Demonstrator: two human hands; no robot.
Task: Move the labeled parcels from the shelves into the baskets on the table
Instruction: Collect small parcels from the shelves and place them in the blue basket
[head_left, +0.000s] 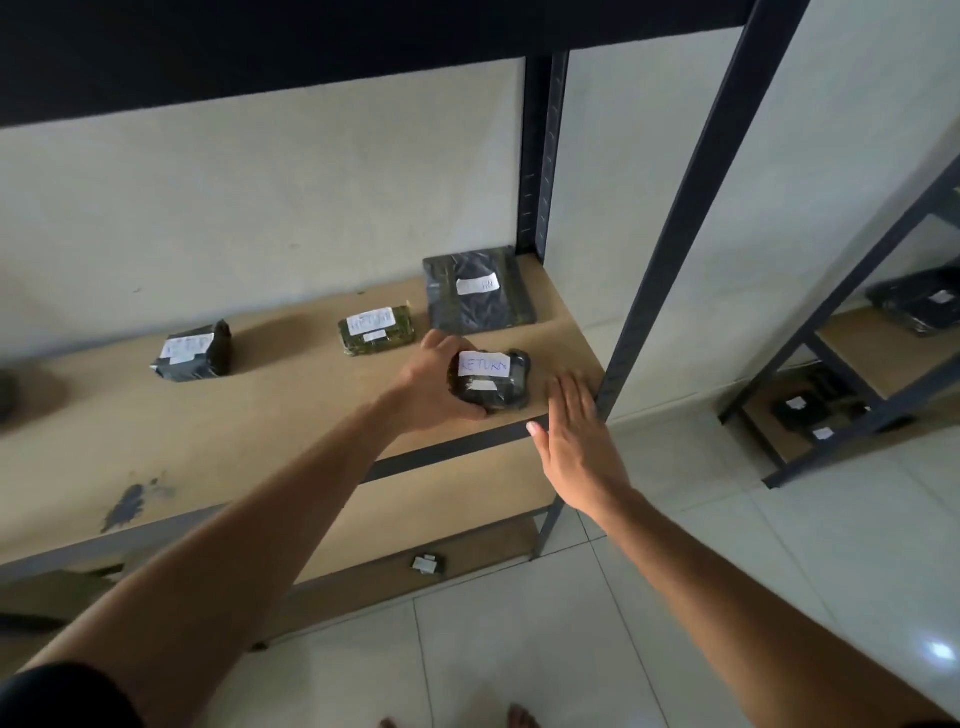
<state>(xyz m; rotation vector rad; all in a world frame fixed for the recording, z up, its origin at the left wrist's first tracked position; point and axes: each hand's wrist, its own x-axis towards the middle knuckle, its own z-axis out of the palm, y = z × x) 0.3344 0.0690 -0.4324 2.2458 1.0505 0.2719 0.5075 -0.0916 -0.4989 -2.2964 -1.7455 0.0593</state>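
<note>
A small dark parcel (496, 382) with a white label reading RETURN lies near the front right corner of the wooden shelf board (260, 415). My left hand (434, 387) grips its left side, fingers curled round it. My right hand (576, 441) hovers flat with straight fingers just right of that parcel, over the shelf's front edge. Further back lie a flat dark bag (475, 291), a small greenish parcel (376, 330) and a dark parcel (195, 353), each with a white label.
A dark metal upright (675, 223) stands right of my right hand. A lower shelf holds a small parcel (428, 564). A second rack (857, 395) at the right carries more parcels. White tiled floor lies below. No basket or table is in view.
</note>
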